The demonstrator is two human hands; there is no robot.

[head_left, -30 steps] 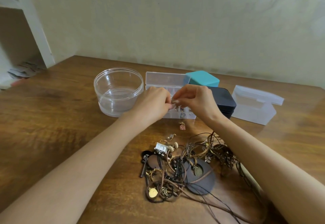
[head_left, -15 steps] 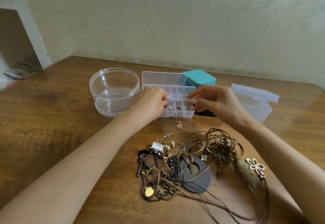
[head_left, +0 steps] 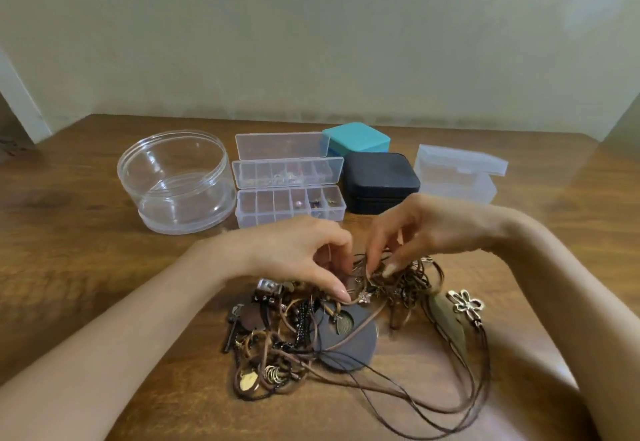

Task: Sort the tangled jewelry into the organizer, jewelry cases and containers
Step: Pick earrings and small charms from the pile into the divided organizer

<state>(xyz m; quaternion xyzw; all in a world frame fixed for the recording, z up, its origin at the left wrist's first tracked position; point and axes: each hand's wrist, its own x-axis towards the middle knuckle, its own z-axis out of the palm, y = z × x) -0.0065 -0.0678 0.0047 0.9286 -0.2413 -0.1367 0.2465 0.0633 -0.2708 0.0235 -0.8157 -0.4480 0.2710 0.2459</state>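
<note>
Pinching brown cords at the far edge of the tangled jewelry (head_left: 311, 336), the left grip (head_left: 294, 253) and right grip (head_left: 426, 229) work close together, fingers curled. The heap spreads just nearer than both grips: knotted brown and black cords, gold discs, rings, a dark round pendant, and a flower pendant (head_left: 465, 304) below the right grip. Beyond the grips stand the open clear organizer (head_left: 290, 203), a round container (head_left: 176, 181), a black case (head_left: 381, 181), a teal case (head_left: 356, 139) and a frosted box (head_left: 457, 177). Bare wooden bench (head_left: 69, 250) lies outward of the left grip.
</note>
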